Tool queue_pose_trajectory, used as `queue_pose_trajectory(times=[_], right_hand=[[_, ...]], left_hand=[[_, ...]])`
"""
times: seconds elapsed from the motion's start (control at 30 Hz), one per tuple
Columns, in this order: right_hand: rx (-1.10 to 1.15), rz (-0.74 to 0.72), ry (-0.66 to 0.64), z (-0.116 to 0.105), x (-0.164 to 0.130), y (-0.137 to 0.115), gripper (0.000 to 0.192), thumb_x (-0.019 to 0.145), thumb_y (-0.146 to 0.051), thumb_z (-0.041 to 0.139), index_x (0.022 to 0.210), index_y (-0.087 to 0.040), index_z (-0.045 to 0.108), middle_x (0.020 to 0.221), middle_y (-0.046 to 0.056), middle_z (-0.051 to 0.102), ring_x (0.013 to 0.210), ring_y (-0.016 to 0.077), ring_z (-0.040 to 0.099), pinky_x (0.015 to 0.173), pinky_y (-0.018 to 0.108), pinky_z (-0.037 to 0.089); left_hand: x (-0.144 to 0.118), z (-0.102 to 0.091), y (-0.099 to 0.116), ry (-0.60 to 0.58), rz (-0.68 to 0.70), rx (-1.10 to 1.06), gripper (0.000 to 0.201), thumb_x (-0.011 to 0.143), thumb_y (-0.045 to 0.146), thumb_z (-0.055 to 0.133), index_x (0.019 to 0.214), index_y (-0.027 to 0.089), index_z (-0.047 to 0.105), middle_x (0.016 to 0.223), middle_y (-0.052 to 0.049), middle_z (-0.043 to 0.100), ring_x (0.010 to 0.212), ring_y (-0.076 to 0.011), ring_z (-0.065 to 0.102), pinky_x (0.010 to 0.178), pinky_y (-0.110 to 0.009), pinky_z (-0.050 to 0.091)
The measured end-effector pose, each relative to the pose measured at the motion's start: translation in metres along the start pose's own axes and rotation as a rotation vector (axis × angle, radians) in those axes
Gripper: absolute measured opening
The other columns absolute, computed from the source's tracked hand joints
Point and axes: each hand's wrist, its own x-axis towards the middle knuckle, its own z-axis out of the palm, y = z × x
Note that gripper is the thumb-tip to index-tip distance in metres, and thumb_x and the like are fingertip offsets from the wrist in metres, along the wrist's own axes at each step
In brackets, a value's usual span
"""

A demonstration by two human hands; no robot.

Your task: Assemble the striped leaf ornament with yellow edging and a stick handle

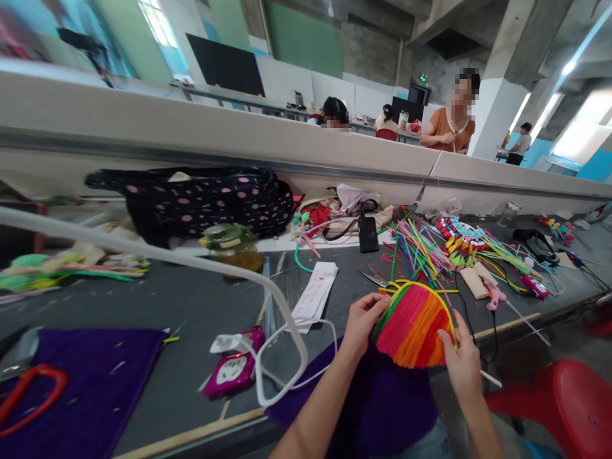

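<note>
Between my two hands is a round craft piece (415,325) striped green, pink and orange, with a yellow fuzzy rim that looks like pipe cleaner. My left hand (366,317) pinches its left edge. Gripping the right edge is my right hand (463,357), thumb on the front and fingers partly hidden behind. A pale stick (491,379) pokes out beyond my right hand; whether it joins the piece is hidden. Dark purple cloth (382,414) lies below, over my lap. Just beyond the piece are scissors (374,276) and a heap of coloured pipe cleaners (421,245).
A white curved tube (282,306) crosses the left foreground. Around the table (176,306) are a purple device (236,366), paper slips (315,293), a jar (234,248), a phone (368,234), a pink glue gun (496,297) and red-handled scissors (36,386). A red stool (574,401) stands right.
</note>
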Motion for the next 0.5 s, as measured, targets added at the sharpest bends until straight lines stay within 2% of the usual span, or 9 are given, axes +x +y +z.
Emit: queue_pose_trajectory(times=[0.13, 0.27, 0.4, 0.5], right_hand=[[-0.015, -0.038, 0.016, -0.005, -0.007, -0.002, 0.076, 0.088, -0.066, 0.043, 0.142, -0.013, 0.047, 0.077, 0.006, 0.068, 0.058, 0.0184, 0.061, 0.058, 0.026, 0.046], [0.011, -0.059, 0.009, -0.01, -0.011, -0.003, 0.077, 0.088, -0.065, 0.044, 0.144, -0.012, 0.044, 0.062, -0.003, 0.054, 0.047, 0.014, 0.05, 0.051, 0.023, 0.041], [0.031, -0.069, 0.013, -0.013, -0.015, -0.002, 0.076, 0.088, -0.062, 0.048, 0.145, -0.012, 0.042, 0.058, -0.007, 0.043, 0.044, 0.0123, 0.044, 0.049, 0.021, 0.038], [0.041, -0.07, 0.019, -0.015, -0.016, -0.001, 0.076, 0.088, -0.061, 0.05, 0.146, -0.012, 0.041, 0.058, -0.008, 0.042, 0.043, 0.0114, 0.043, 0.048, 0.021, 0.037]], left_hand=[[0.002, -0.008, -0.001, -0.076, -0.146, -0.019, 0.02, 0.059, 0.028, 0.08, 0.063, 0.014, 0.067, 0.051, 0.005, 0.055, 0.047, -0.0055, 0.04, 0.047, -0.018, 0.027], [0.002, -0.011, -0.002, -0.135, -0.255, -0.052, 0.017, 0.059, 0.024, 0.077, 0.061, 0.014, 0.064, 0.047, 0.006, 0.05, 0.042, -0.0051, 0.038, 0.044, -0.018, 0.025], [0.0, -0.008, -0.001, -0.184, -0.342, -0.106, 0.015, 0.059, 0.022, 0.074, 0.064, 0.015, 0.061, 0.05, 0.006, 0.051, 0.042, -0.0052, 0.04, 0.045, -0.018, 0.028], [-0.002, -0.006, 0.0, -0.191, -0.376, -0.14, 0.016, 0.058, 0.019, 0.074, 0.065, 0.015, 0.06, 0.052, 0.007, 0.052, 0.043, -0.0046, 0.041, 0.046, -0.017, 0.029]])
